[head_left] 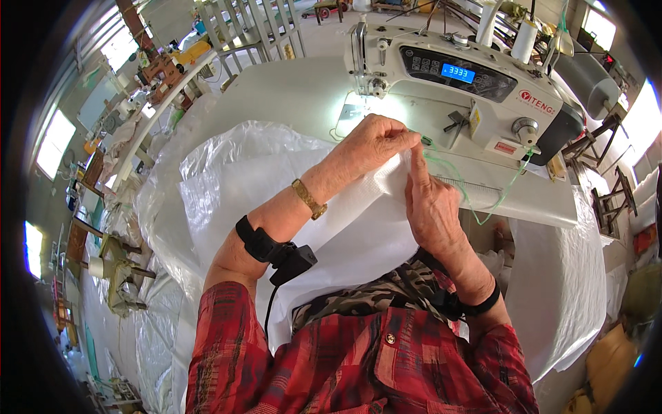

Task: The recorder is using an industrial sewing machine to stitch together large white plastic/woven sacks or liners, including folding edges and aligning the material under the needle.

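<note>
A white woven plastic sheet with a clear film layer drapes from the machine table over my lap. My left hand is closed in a pinch on its upper corner, just in front of the lit needle area. Close against it, my right hand grips the sheet's edge, its index finger pointing up to meet my left thumb. A small dark-and-green object beside the fingertips is tied to a green cord; its kind is unclear. Behind my hands stands a white sewing machine with its lamp on.
White thread cones stand behind the machine. A ruler strip runs along the table's front edge. More white sheeting hangs at the right. Clear plastic heaps at the left, near a small stool.
</note>
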